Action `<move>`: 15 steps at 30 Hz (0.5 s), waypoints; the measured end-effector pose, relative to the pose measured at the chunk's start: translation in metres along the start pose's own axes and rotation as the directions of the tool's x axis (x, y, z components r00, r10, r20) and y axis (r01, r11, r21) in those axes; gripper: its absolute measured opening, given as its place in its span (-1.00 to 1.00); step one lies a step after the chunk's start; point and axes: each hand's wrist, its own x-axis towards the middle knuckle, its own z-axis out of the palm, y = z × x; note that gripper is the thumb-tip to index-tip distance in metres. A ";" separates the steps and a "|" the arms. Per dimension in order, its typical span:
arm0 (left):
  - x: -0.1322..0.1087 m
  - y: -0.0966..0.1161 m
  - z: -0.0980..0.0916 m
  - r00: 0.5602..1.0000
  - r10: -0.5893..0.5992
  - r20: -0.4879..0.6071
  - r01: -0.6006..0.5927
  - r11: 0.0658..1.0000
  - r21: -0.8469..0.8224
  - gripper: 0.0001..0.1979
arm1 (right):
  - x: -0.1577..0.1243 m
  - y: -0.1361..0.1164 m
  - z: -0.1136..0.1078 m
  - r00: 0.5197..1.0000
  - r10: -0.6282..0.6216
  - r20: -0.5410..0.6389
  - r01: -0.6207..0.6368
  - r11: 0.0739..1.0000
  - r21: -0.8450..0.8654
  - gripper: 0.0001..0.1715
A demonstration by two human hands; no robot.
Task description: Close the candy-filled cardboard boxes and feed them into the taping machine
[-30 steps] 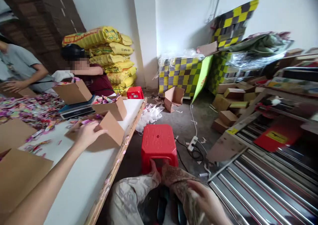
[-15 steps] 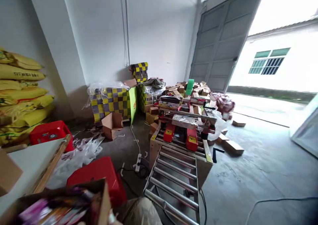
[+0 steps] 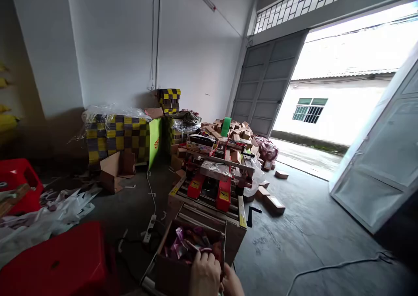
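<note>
Cardboard box: keep square on rollers — with left hand clasping the near rim, right hand half-curled alongside, hold unclear.

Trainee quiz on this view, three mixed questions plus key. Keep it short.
1. Fill in: the left hand curls over the near ___ of the box, with the right hand beside it.
2. True or false: the box is taped shut.
3. Pick one: what colour is the nearer stool, at lower left?
A) blue
B) white
C) red

Key:
1. rim
2. False: its top is open and wrapped packets show inside.
3. C
</note>
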 end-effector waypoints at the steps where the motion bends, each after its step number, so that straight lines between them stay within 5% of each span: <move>1: 0.004 0.003 0.005 0.999 -0.017 0.043 0.017 1.000 0.004 -0.66 | 0.000 -0.002 -0.010 0.999 0.037 -0.028 -0.035 0.998 0.056 -0.41; 5: 0.008 0.006 0.013 0.995 -0.037 0.090 0.037 0.999 0.004 -0.60 | 0.004 -0.035 -0.035 0.995 0.031 -0.091 -0.005 0.961 0.277 -0.42; 8: 0.004 -0.003 0.012 0.996 0.025 0.089 -0.022 0.999 -0.027 -0.56 | 0.009 -0.065 -0.036 0.993 -0.067 -0.100 0.081 0.987 0.137 -0.55; 15: -0.017 -0.041 -0.001 0.954 0.102 -0.282 -0.106 0.994 0.002 -0.74 | 0.015 -0.080 -0.036 0.995 -0.081 -0.061 0.071 0.987 -0.143 -0.65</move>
